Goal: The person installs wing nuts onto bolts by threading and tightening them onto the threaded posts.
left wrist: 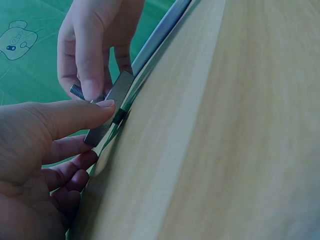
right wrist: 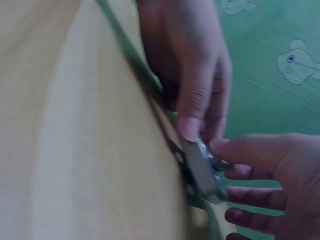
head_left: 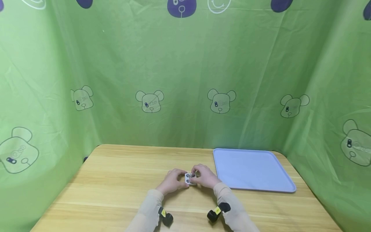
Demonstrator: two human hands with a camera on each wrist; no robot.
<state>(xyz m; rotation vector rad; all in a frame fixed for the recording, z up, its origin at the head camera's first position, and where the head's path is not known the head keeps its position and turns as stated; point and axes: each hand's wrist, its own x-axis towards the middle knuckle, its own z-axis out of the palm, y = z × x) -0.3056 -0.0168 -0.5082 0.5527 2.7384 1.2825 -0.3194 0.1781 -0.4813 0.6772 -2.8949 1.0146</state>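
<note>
In the middle of the table, my left hand (head_left: pixel 171 182) grips a small grey metal plate (head_left: pixel 187 178) by its edges, thumb on the near side. Dark round holes or fittings show on its upper face. From the other side my right hand (head_left: pixel 206 176) pinches a small threaded bolt (left wrist: pixel 76 91) between thumb and fingers at that face. The bolt lies tilted in the left wrist view, and its far end is hidden by the fingertips. A short dark piece (left wrist: pixel 120 116) sticks out under the plate. The right wrist view shows the plate (right wrist: pixel 200 167) edge-on.
A pale lilac tray (head_left: pixel 252 169) lies at the right rear of the wooden table (head_left: pixel 116 180), close to my right hand. Green curtains (head_left: pixel 185 64) with bear-head prints stand behind the table and on both sides. A black wrist camera (head_left: pixel 167 219) sits on each sleeve.
</note>
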